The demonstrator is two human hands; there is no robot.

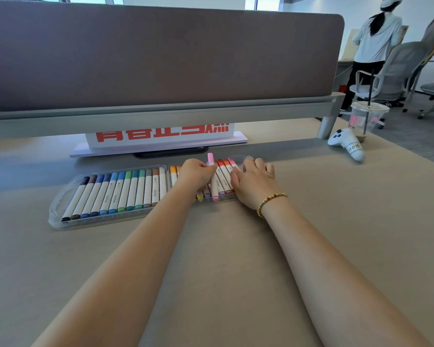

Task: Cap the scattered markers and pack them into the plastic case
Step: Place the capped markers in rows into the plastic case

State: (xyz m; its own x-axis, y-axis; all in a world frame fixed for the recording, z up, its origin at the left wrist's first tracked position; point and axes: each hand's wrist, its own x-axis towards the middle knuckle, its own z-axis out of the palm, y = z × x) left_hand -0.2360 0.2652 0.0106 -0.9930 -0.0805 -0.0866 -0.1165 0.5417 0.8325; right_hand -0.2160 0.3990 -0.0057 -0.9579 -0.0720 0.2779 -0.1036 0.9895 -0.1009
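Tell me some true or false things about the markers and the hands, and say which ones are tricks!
1. The left hand holds a pink marker. True.
2. The plastic case lies on the floor. False: it lies on the desk.
3. The right hand rests on the markers at the case's right end. True.
4. The black marker lies at the right end of the row. False: it is at the left end.
5. A beaded bracelet is on the left wrist. False: it is on the right wrist.

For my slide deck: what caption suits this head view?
Left hand slots a pink marker into the nearly full case; right hand steadies it.
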